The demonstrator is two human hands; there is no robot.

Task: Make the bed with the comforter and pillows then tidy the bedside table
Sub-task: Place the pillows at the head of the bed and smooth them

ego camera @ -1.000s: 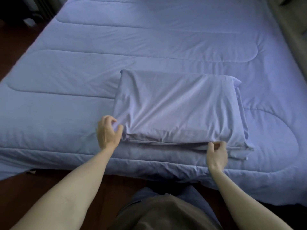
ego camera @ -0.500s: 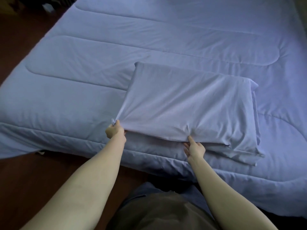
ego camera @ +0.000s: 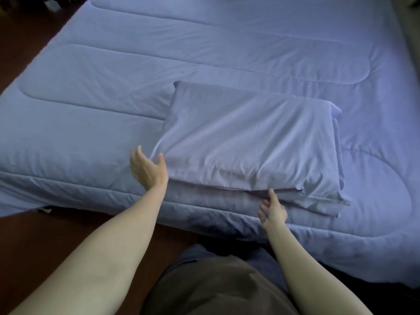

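A lavender-blue quilted comforter (ego camera: 113, 92) covers the whole bed. On it, near the front edge, lies a pillow (ego camera: 250, 142) in a matching case, stacked on a second pillow whose edge (ego camera: 227, 201) shows beneath. My left hand (ego camera: 147, 169) is open beside the top pillow's near left corner, fingers spread, thumb close to the cloth. My right hand (ego camera: 272, 210) is open just below the pillows' front edge, one finger pointing up to the seam. Neither hand holds anything.
Dark wooden floor (ego camera: 34, 235) runs along the bed's left side and front. A small pale object (ego camera: 52, 5) lies on the floor at the far left. A wall or headboard edge (ego camera: 409, 30) borders the right side. My body stands against the bed's front.
Both hands have let go of the top pillow's front edge and opened. The left hand moved slightly left of the corner; the right dropped below the edge. The pillow has settled flat.
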